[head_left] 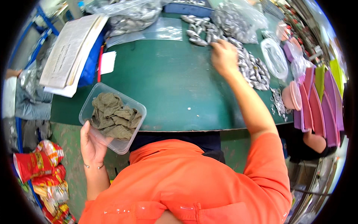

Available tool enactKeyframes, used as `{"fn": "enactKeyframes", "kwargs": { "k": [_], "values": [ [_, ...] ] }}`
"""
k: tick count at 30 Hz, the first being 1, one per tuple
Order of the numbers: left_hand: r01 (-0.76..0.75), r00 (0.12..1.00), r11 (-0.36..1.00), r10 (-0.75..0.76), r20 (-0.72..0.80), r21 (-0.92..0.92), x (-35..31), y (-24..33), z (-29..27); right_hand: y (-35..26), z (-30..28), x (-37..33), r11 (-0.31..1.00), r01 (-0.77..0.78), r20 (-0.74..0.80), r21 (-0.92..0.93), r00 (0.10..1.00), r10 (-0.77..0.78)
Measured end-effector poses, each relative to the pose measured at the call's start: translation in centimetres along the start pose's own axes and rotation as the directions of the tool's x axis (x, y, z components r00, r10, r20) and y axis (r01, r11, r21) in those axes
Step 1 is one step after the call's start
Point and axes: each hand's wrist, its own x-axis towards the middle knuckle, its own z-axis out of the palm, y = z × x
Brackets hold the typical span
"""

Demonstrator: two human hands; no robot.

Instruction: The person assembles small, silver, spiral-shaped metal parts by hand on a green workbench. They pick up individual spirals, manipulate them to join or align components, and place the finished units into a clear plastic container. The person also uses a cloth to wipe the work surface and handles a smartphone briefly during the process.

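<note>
Head view. Left hand [95, 145], lower left of the frame, has a clear plastic tub [121, 148] by its near left corner, thumb up the outside wall, other fingers seemingly underneath, seen through the plastic. Grasping, then, though at one corner only. Inside the tub: a crumpled grey-green cloth [113, 115]. The tub overlaps the near edge of the green tabletop [164, 86]; cannot tell whether its base has any support there.

Right hand [225, 58], upper centre, arm stretched out, at the left side of a heap of silver ridged pieces [253, 71]. Its fingers bend toward the heap; blurred, so cannot tell whether they pinch a piece or merely touch. More pieces in a clear bag [238, 22] just beyond.

Hazards, my judgement: a slack corner hold could let the tub tip off the edge and spill the cloth. Pulling from the loose heap could set pieces sliding, since nothing visible walls it in. Tiny silver parts [278, 100] lie near the right edge beside a pink cup [292, 96]; a wide sweep of the right forearm could knock them down.
</note>
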Motion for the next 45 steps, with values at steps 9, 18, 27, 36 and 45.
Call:
{"fn": "enactKeyframes", "kwargs": {
  "k": [9, 18, 27, 36, 45],
  "values": [
    [-0.014, 0.999, 0.995, 0.018, -0.044, 0.095, 0.9, -0.2, 0.0, -6.5, 3.3, 3.3, 0.997, -0.071, 0.009, 0.035, 0.997, 0.071],
    [-0.036, 0.999, 0.989, 0.038, -0.006, 0.144, 3.0, -2.5, 5.5, -22.9, -7.1, 0.7, 0.828, 0.294, 0.295, 0.478, 0.833, -0.467],
    [0.042, 0.999, 0.992, -0.046, 0.028, 0.121, 4.0, -3.7, 6.1, -15.8, -8.9, 2.8, 0.277, -0.375, 0.37, 0.885, 0.926, 0.072],
    [0.127, 0.989, 0.989, -0.132, 0.069, 0.072, 5.2, -5.4, 6.6, -0.1, -16.0, -3.1, -0.687, -0.043, 0.336, 0.726, 0.893, 0.298],
    [0.058, 0.996, 0.995, -0.063, 0.06, 0.08, 2.8, -0.9, 1.8, 0.1, -19.2, -14.2, -0.224, -0.414, 0.369, 0.882, 0.315, 0.874]
  ]
}}
